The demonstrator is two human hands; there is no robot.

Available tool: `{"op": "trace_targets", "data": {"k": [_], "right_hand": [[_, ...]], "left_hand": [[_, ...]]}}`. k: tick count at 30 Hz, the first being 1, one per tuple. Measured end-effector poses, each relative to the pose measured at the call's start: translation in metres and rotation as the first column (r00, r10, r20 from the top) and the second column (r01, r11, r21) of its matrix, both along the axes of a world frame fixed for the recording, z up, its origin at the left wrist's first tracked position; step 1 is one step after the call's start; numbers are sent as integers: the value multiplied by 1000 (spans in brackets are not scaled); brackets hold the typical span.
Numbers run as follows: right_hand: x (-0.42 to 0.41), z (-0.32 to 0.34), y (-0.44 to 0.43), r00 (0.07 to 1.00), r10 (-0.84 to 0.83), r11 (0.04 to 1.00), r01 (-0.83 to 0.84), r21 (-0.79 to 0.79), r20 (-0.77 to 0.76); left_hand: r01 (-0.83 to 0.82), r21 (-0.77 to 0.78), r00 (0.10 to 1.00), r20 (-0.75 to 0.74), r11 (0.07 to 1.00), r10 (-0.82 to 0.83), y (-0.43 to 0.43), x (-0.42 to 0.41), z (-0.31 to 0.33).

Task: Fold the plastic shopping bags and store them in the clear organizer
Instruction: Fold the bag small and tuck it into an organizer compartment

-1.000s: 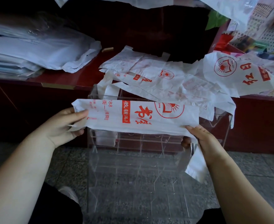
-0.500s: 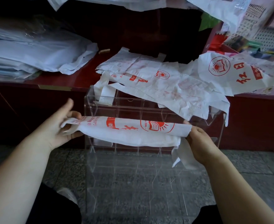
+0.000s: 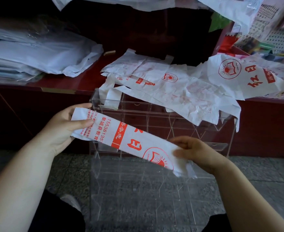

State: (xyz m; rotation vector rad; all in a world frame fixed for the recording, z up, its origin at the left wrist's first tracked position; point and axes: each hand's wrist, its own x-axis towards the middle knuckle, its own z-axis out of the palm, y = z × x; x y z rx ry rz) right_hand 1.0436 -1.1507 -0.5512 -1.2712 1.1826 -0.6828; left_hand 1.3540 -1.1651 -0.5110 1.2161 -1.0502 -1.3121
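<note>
A white plastic bag with red print is folded into a long narrow strip, slanting from upper left down to lower right over the clear organizer. My left hand pinches its left end, thumb on top. My right hand grips the right end, where the handles hang crumpled; this hand is blurred. The organizer is a clear acrylic box with several compartments, standing on the floor against a dark red counter. More loose white bags lie on the counter and drape over the organizer's back edge.
A stack of white and clear plastic sheets sits on the counter at the left. Another printed bag lies at the right, near coloured goods. Grey speckled floor tiles surround the organizer. My knees show at the bottom edge.
The strip has been folded narrower and turned from level to slanting. My right hand dropped lower and toward me; my left hand turned so the printed side faces up.
</note>
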Motion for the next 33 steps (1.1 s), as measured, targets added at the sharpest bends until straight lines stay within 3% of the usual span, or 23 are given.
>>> {"op": "trace_targets", "data": {"k": [3, 5, 13, 15, 18, 20, 25, 30, 33], "right_hand": [[3, -2, 0, 958, 149, 989, -148, 20, -244], [11, -1, 0, 934, 205, 978, -207, 24, -292], [79, 10, 23, 991, 127, 955, -136, -263, -48], [85, 10, 29, 997, 82, 963, -76, -259, 12], [86, 8, 29, 997, -8, 971, 26, -237, 74], [82, 8, 26, 992, -66, 971, 89, -221, 111], [79, 7, 22, 991, -95, 972, 113, -206, 98], [78, 5, 21, 985, -41, 970, 79, -228, 168], [79, 4, 21, 984, -42, 976, 77, -204, 171]], "left_hand": [[-5, -38, 1000, -5, 999, 5, 3, -1, 5], [11, -78, 1000, 2, 997, -11, 6, -6, 9], [297, -162, 926, 288, 941, -243, 28, -63, 6], [290, -178, 938, 246, 940, -243, 30, -71, 8], [211, -152, 977, -3, 966, -214, 27, -73, 7], [190, -108, 975, -92, 976, -200, 25, -74, 0], [121, -20, 993, -14, 992, -121, 27, -80, -15], [83, -77, 989, 129, 994, -73, 26, -84, -16], [101, -127, 990, 108, 987, -87, 29, -88, -12]]}}
